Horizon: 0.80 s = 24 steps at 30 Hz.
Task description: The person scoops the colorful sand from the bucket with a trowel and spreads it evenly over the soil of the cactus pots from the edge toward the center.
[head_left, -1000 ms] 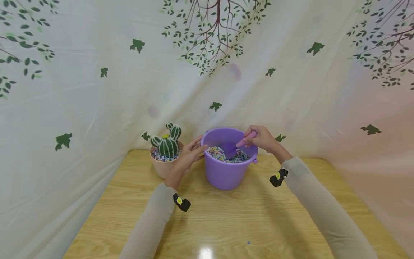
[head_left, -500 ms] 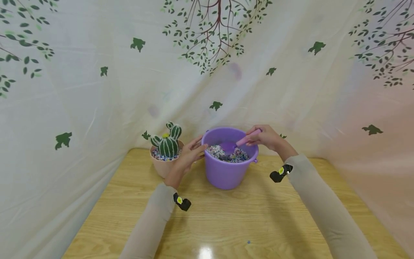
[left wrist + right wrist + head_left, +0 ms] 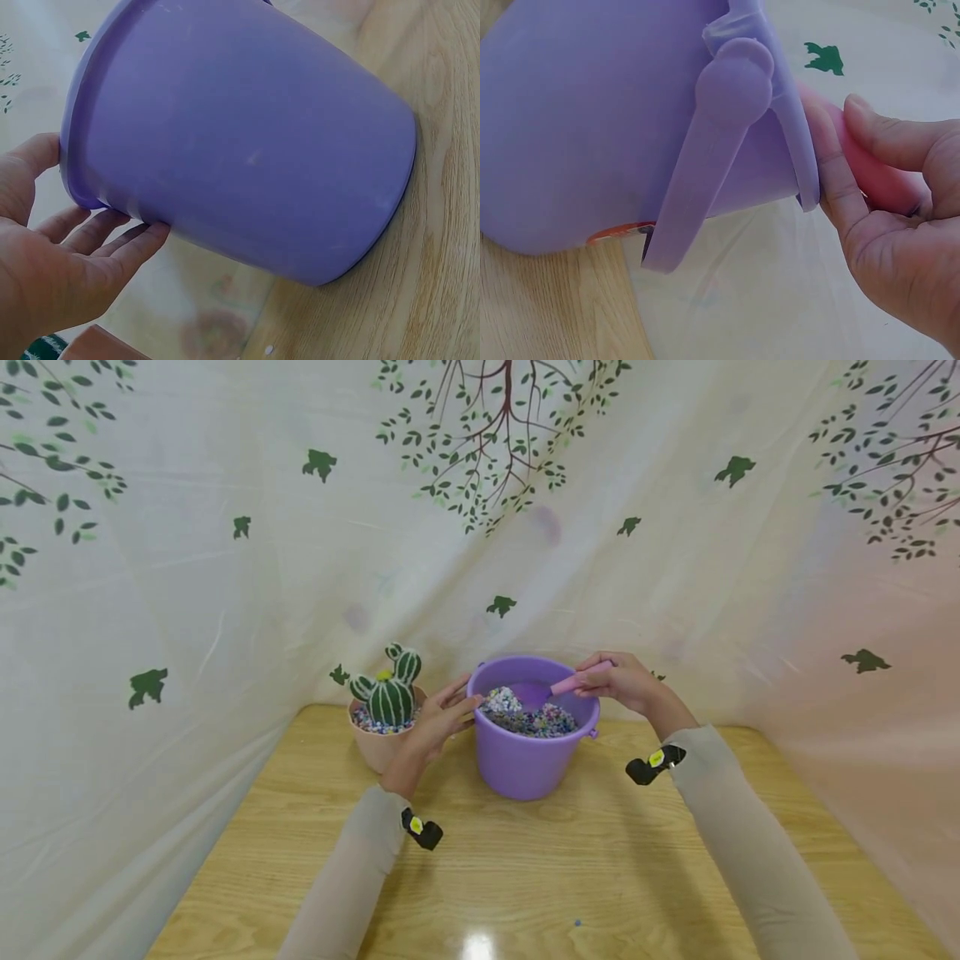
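A purple bucket point(image 3: 522, 768) full of small multicoloured beads point(image 3: 551, 720) stands upright on the table. My left hand point(image 3: 438, 724) holds its left side; in the left wrist view the thumb is at the rim and the fingers lie against the outer wall. My right hand point(image 3: 626, 681) grips the pink handle point(image 3: 877, 169) of a toy shovel point(image 3: 581, 680) at the right rim. The shovel's purple blade reaches into the bucket, and a heap of pale beads point(image 3: 501, 700) shows at the left inside. Part of the blade is hard to make out against the purple wall.
Left of the bucket, close to my left forearm, stands a peach pot point(image 3: 378, 747) with a knitted-looking cactus point(image 3: 390, 700) in beads. A blue bead point(image 3: 577, 923) lies near the front of the wooden table point(image 3: 517, 860). A leaf-printed curtain point(image 3: 225, 610) hangs behind.
My right hand has drawn back to the right with the shovel, its blade shifting up from the beads. Pale beads now form a heap at the left inside the bucket. The left hand stays put.
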Available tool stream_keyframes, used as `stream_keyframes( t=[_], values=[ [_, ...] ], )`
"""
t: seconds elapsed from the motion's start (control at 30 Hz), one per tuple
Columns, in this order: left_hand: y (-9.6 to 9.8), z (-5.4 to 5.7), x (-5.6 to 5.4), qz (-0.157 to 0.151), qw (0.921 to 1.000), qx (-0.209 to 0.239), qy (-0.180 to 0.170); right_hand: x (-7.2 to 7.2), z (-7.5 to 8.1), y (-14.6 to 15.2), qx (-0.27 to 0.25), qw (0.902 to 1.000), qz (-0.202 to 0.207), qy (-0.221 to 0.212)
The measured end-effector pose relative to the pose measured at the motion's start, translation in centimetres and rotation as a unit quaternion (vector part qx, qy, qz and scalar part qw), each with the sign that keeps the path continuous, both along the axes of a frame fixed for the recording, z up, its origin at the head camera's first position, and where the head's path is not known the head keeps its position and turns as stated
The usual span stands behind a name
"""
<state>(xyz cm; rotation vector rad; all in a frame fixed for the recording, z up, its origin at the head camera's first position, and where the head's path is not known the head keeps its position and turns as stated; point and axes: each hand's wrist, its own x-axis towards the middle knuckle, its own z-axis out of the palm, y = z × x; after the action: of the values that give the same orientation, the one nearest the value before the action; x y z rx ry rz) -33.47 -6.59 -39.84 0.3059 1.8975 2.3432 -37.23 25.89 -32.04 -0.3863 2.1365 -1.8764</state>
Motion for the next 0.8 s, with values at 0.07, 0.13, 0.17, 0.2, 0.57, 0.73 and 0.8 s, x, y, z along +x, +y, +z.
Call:
stream_keyframes(
  t=[0.07,0.13,0.17,0.2,0.57,0.73,0.8],
  values=[
    [0.0,0.0,0.0,-0.001,1.0000,0.002,0.000,0.0,-0.1,0.2,0.001,1.0000,0.005,0.003],
    [0.0,0.0,0.0,-0.002,1.0000,0.004,-0.001,-0.1,-0.2,0.4,-0.002,0.9999,0.011,0.004],
    [0.0,0.0,0.0,-0.002,1.0000,0.004,-0.001,-0.1,-0.3,0.5,-0.005,0.9998,0.020,0.006],
    [0.0,0.0,0.0,-0.002,1.0000,0.004,-0.001,-0.2,-0.3,0.7,-0.009,0.9995,0.030,0.008],
    [-0.1,-0.1,0.0,0.001,1.0000,-0.008,-0.006,-0.1,0.4,1.8,-0.026,0.9972,0.069,0.017],
    [-0.1,-0.1,0.0,0.003,0.9999,-0.012,-0.009,0.1,1.0,2.1,-0.025,0.9985,0.049,0.007],
    [-0.1,-0.1,0.0,0.005,0.9999,-0.012,-0.011,0.2,1.2,2.2,-0.026,0.9984,0.050,0.004]
  ],
)
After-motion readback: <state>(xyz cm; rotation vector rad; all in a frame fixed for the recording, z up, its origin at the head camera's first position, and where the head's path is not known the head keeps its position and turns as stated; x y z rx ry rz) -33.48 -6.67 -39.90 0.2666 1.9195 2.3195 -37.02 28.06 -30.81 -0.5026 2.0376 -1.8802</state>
